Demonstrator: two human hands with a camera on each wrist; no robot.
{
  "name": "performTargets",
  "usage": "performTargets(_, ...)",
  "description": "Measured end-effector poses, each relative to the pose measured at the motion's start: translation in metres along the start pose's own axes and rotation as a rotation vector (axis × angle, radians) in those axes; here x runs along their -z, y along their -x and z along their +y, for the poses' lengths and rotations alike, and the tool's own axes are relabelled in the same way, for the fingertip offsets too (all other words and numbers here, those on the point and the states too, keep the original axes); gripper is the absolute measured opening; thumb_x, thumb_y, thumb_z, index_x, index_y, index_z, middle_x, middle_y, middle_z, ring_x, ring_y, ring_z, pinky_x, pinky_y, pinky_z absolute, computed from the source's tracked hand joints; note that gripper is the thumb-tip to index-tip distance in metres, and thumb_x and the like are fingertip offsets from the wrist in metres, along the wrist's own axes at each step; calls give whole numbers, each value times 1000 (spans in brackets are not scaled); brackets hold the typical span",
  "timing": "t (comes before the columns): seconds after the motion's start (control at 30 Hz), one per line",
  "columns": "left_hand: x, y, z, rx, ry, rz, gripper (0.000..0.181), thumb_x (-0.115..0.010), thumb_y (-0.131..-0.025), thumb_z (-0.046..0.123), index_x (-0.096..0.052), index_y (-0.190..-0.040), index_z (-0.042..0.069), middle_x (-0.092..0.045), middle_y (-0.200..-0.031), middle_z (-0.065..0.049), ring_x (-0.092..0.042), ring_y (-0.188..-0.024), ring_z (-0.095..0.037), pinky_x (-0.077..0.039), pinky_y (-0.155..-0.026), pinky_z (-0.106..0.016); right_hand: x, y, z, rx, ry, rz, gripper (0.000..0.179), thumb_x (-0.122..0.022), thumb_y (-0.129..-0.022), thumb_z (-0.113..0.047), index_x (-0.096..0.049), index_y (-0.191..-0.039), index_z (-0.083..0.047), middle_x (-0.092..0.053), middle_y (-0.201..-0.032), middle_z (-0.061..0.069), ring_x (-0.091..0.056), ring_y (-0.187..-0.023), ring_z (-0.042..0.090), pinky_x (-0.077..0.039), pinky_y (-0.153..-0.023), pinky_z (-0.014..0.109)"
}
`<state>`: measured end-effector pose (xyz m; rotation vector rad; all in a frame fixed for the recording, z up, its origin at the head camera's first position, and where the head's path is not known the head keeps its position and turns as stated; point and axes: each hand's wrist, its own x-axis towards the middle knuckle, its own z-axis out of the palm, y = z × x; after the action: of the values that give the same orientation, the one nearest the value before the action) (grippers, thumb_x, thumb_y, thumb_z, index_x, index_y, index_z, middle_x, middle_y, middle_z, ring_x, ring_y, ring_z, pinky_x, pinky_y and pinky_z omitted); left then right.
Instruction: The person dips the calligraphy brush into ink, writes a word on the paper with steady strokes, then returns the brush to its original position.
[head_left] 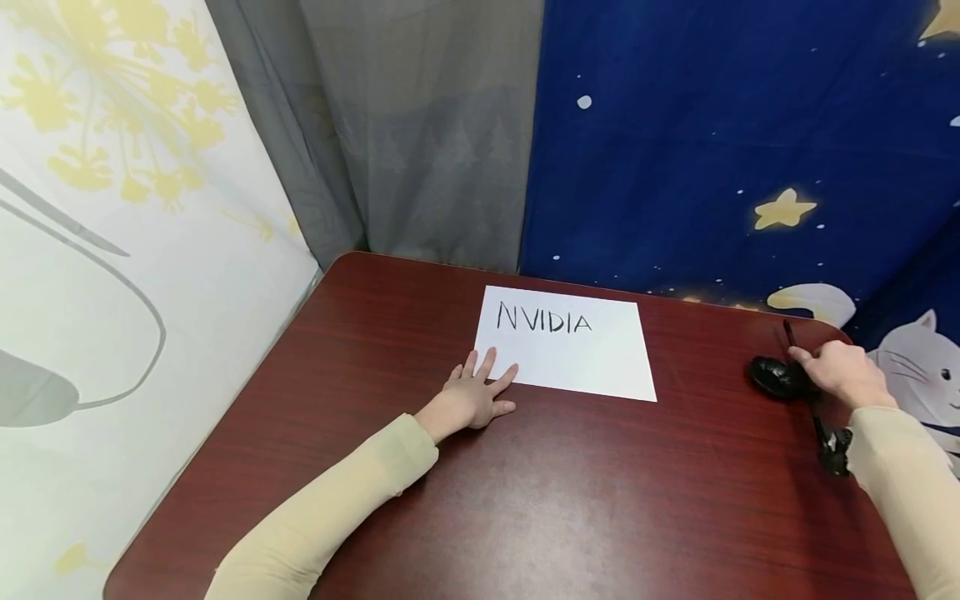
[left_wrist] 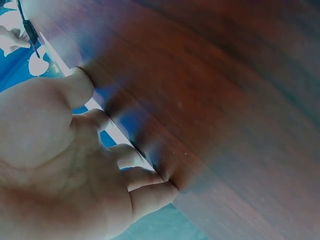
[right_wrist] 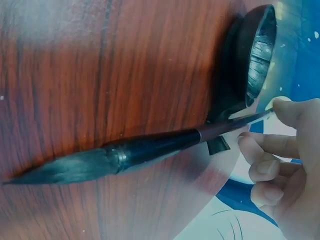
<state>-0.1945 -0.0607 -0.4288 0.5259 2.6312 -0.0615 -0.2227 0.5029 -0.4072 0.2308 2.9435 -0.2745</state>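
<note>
At the table's right side my right hand (head_left: 843, 372) has its thumb and fingers at the thin end of a large calligraphy brush (right_wrist: 155, 150). The brush has a dark pointed bristle tip (right_wrist: 65, 167) and a black and brown handle, lying low over the table. Beside the handle stands a small black bowl (head_left: 776, 377), shiny inside. My left hand (head_left: 476, 400) rests palm down with fingers spread, its fingertips on the lower left corner of a white sheet of paper (head_left: 600, 362). The paper bears handwritten black letters reading NVIDIA (head_left: 543, 318).
The dark red wooden table (head_left: 600, 500) has rounded corners. A grey curtain (head_left: 442, 142) and a blue starry curtain (head_left: 675, 150) hang behind it. To the left is a white patterned cloth (head_left: 150, 275). A small black piece (right_wrist: 218, 145) lies under the handle.
</note>
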Motion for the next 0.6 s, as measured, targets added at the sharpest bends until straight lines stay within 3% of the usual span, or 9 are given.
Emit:
performTargets(0.2, 2, 0, -1, -22, 31, 15, 65, -36, -107, 54, -13, -164, 33, 1, -169, -11, -2, -154, -37, -17, -122, -49, 4, 5, 2, 9, -28, 91, 71, -37, -105, -54, -69, -97, 9, -57, -104, 45, -56, -87, 60, -47, -63, 62)
performTargets(0.47, 9, 1, 1, -47, 56, 15, 67, -46, -105, 52, -22, -163, 30, -6, -168, -15, -9, -153, -41, -24, -119, -52, 11, 15, -3, 12, -69, 174, 74, -32, -106, -52, -58, -119, 16, -51, -120, 47, -50, -99, 66, -45, -72, 67)
performTargets(0.6, 11, 1, 0, -59, 33, 32, 66, -48, -104, 52, -26, -162, 28, -12, -168, -16, -14, -152, -41, -29, -117, -52, 17, 19, -11, 12, -88, 224, 71, -31, -106, -51, -57, -124, 12, -50, -122, 47, -48, -103, 67, -43, -74, 69)
